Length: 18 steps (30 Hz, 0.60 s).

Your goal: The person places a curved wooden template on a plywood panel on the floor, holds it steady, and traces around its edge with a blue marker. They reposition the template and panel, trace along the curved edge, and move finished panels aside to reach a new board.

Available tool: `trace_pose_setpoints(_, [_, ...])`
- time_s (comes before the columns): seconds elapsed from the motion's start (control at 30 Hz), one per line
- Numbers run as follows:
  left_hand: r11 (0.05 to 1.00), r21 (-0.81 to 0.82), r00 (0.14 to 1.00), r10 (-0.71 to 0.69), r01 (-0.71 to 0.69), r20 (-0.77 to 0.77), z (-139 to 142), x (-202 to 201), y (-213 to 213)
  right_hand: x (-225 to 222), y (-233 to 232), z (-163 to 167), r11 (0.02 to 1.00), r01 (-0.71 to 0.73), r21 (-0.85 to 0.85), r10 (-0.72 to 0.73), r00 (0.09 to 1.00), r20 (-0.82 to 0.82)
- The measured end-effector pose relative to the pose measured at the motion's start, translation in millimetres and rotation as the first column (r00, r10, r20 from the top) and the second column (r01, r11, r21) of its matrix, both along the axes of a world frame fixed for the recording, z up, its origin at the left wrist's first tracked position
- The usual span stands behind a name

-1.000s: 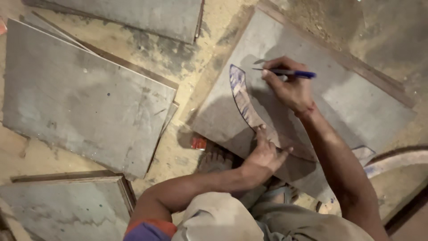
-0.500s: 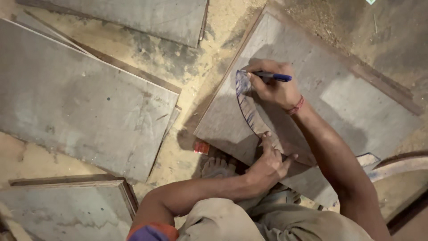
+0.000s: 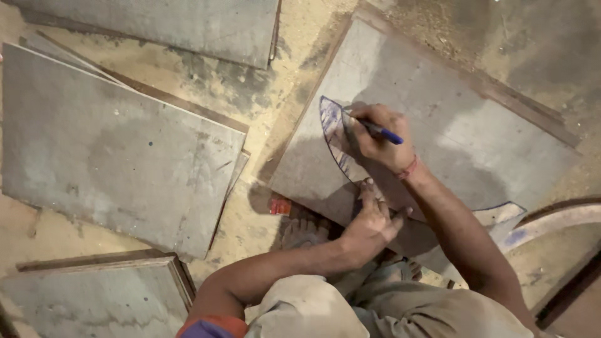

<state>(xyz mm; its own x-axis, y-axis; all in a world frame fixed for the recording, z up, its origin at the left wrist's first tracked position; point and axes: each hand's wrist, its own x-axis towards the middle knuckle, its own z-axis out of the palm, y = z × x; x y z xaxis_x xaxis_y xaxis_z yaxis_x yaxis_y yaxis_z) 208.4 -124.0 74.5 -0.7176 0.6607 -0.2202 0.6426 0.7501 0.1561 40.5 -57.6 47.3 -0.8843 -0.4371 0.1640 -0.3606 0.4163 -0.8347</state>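
A grey board [image 3: 438,112] lies on the sawdust floor. On it rests a curved, crescent-shaped template [image 3: 335,134]. My right hand [image 3: 379,138] grips a blue pen [image 3: 383,132], its tip at the template's upper edge near the pointed end. My left hand [image 3: 369,219] presses flat on the lower part of the template, fingers spread. My foot [image 3: 303,231] sits at the board's near edge.
A large grey board [image 3: 119,150] lies to the left, another [image 3: 175,25] at the top and one [image 3: 87,294] at the bottom left. A small red object [image 3: 280,205] sits by the foot. A curved wooden piece [image 3: 557,219] lies at the right. Sawdust covers the floor.
My right hand with the pen has moved down along the template's curve from its far tip. My left hand has kept pressing on the template.
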Motion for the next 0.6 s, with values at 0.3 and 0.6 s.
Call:
trace_pose_setpoints(0.3, [0.998, 0.067, 0.991, 0.007, -0.016, 0.133, -11, 12, 14, 52, 34, 23, 0.996, -0.045, 0.082, 0.032, 0.987, 0.158])
trace_pose_setpoints(0.6, [1.0, -0.006, 0.993, -0.003, 0.004, 0.118, -11, 14, 29, 105, 135, 32, 0.979, -0.13, 0.159, 0.095, 0.973, 0.21])
